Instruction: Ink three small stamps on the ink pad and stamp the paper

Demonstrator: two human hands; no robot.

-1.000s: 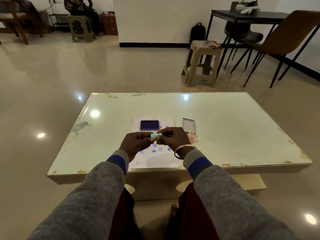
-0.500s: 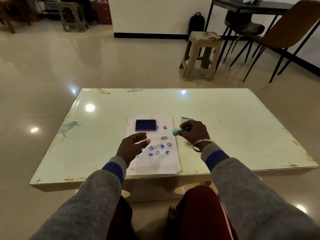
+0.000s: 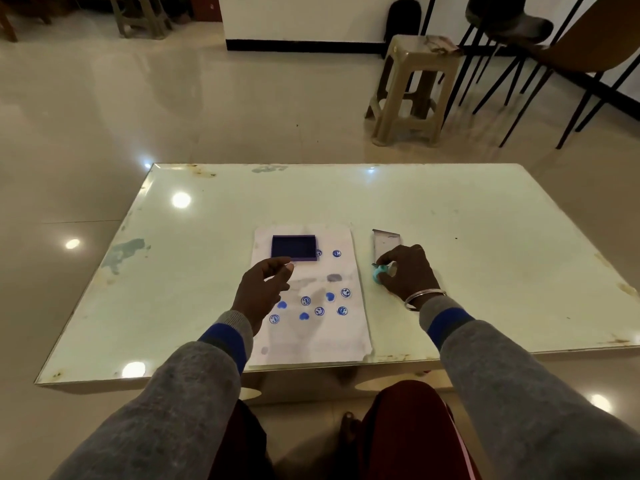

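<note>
A white paper lies on the pale table, marked with several blue stamp prints. The dark blue ink pad rests on the paper's far left part. My right hand is down on the table just right of the paper, fingers closed around a small teal stamp. My left hand hovers over the paper's left edge, just in front of the ink pad, fingers loosely spread and holding nothing I can make out. The other stamps are hidden behind my right hand.
The ink pad's grey lid lies beyond my right hand. A beige plastic stool and dark chairs stand on the shiny floor past the table's far right. The table's near edge is close to my knees.
Both hands held the teal stamp together over the paper; they have parted. My right hand carried the stamp rightward and down onto the table off the paper. My left hand opened.
</note>
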